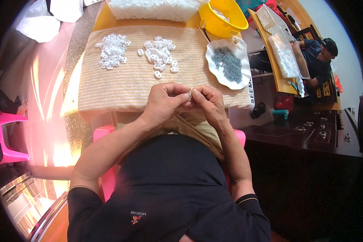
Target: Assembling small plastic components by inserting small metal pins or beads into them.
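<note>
Left hand (pixel 163 101), right hand (pixel 207 103) pinch small white piece (pixel 189 95) at woven mat (pixel 125 86) near edge.

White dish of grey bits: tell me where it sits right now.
In the head view the white dish of grey bits sits at the woven mat's right edge, below the yellow bowl and up-right of the right hand.

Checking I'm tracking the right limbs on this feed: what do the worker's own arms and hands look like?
Both the left hand and the right hand are bare, without gloves. The forearms are uncovered. Short black sleeves end near the elbows.
</note>
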Tool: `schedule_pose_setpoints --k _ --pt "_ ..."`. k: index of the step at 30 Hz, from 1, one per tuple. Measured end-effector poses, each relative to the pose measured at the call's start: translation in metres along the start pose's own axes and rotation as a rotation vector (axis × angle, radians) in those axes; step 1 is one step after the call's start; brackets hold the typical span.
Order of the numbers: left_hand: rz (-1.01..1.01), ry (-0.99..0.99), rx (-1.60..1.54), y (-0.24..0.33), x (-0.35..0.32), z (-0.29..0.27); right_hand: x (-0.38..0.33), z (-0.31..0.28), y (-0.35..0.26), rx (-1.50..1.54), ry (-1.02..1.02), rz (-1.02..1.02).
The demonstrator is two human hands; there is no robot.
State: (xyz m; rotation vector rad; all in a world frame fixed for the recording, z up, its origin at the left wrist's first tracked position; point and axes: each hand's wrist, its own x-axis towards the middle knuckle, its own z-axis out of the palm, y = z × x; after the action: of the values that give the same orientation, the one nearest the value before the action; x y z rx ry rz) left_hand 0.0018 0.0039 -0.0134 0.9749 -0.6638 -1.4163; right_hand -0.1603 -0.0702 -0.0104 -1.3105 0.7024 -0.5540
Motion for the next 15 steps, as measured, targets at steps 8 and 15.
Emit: schedule_pose_setpoints --k 8,15 --pt "-0.021 0.039 -0.016 0.002 -0.001 -0.002 0.001 0.004 -0.009 0.026 0.018 0.019" --pt "0.03 0.171 -0.242 0.019 -0.002 -0.009 0.016 -0.002 -0.023 -0.223 0.1 -0.096"
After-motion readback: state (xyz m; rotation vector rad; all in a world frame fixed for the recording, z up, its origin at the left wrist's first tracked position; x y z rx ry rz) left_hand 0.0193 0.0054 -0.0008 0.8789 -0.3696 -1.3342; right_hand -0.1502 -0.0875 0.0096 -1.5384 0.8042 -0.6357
